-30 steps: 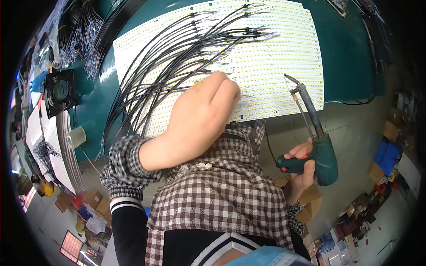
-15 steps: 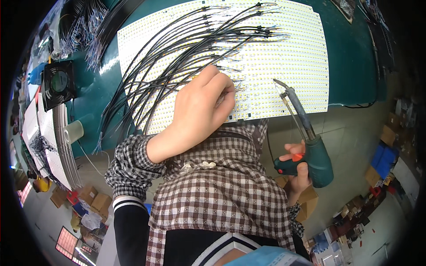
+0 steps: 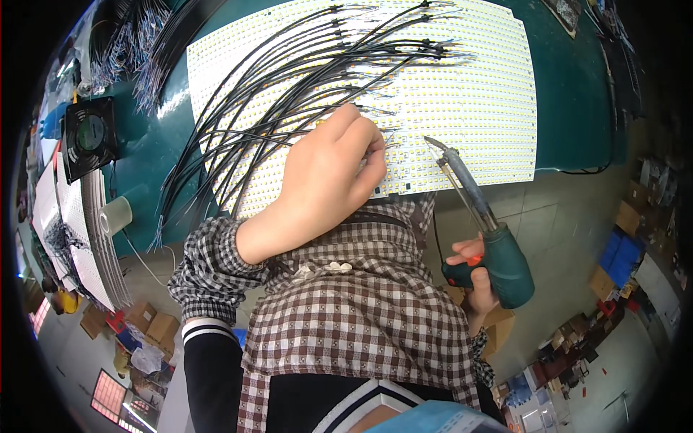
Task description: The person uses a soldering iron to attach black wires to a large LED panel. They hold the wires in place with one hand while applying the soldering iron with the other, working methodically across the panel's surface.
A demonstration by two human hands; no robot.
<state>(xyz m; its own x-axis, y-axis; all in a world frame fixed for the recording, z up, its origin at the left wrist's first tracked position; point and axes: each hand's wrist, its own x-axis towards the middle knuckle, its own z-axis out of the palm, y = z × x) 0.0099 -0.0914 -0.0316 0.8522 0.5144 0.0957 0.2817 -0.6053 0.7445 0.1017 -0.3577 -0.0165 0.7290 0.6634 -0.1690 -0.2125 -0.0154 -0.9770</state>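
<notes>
A white LED board (image 3: pixel 476 94) lies on the green table, with several rows of small yellow-white LEDs. Black cables (image 3: pixel 289 92) with thin stripped wire ends spread across its left half. My left hand (image 3: pixel 328 162) rests over the board's near middle, its thumb and fingers pinched on a black cable; the fingertips are partly hidden beneath it. My right hand (image 3: pixel 476 278) is wrapped round the grip of a green soldering gun (image 3: pixel 509 270) with a red trigger. Its bent metal tip points up and left, over the board just right of my left hand.
At the left are a small black fan (image 3: pixel 90 138), a roll of clear tape (image 3: pixel 116 216) and a stack of white boards (image 3: pixel 94 245). Bundles of more cables (image 3: pixel 155 61) lie at the far left. Cardboard boxes (image 3: pixel 162 330) stand on the floor.
The soldering gun in my right hand has moved left, its tip now closer to my left hand. My left hand has stayed almost in place.
</notes>
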